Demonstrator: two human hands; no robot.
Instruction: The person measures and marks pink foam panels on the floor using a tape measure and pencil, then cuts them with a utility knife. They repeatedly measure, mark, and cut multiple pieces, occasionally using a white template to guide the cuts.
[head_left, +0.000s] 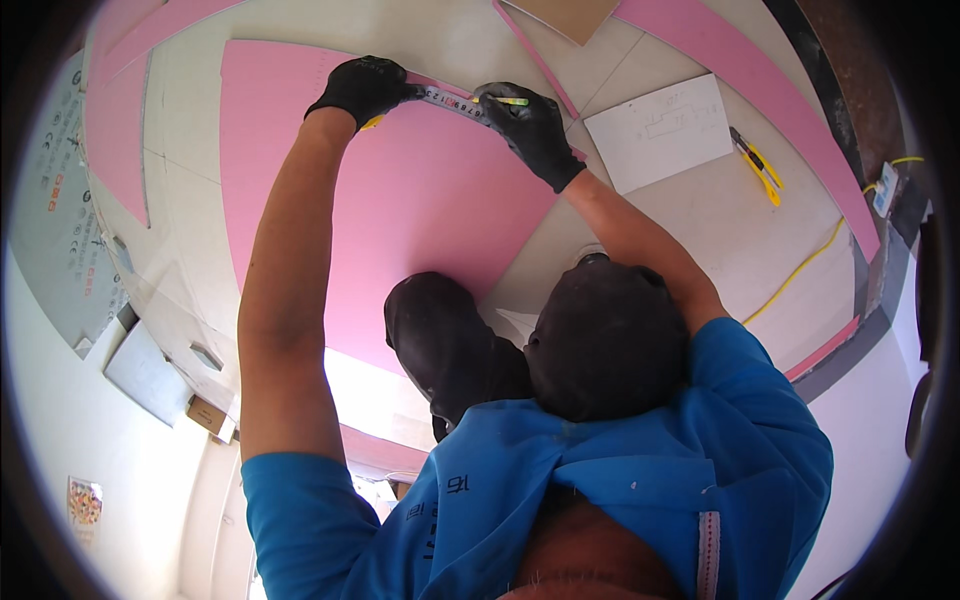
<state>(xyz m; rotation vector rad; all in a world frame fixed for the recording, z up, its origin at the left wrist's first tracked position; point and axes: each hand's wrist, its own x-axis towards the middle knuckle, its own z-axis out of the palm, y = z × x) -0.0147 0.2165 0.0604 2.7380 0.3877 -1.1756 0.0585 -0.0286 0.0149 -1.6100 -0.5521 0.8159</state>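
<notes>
My left hand [362, 88], in a black glove, is closed around a tape measure whose yellow case [372, 122] shows just below the fingers. The pulled-out tape blade [450, 101] runs from there toward my right hand along the far edge of a large pink board [340, 230]. My right hand [530, 122], also gloved in black, pinches a yellow-green pencil [512, 101] beside the blade's right part. The fingers hide the pencil's tip and the right end of the blade.
To the right lie a white paper [660, 130] with a hand-drawn sketch and a yellow utility knife [757, 166]. Pink strips [760, 100] and a brown board [567, 14] lie beyond. A yellow cord [795, 275] crosses the floor. Grey printed sheets [65, 205] are at the left.
</notes>
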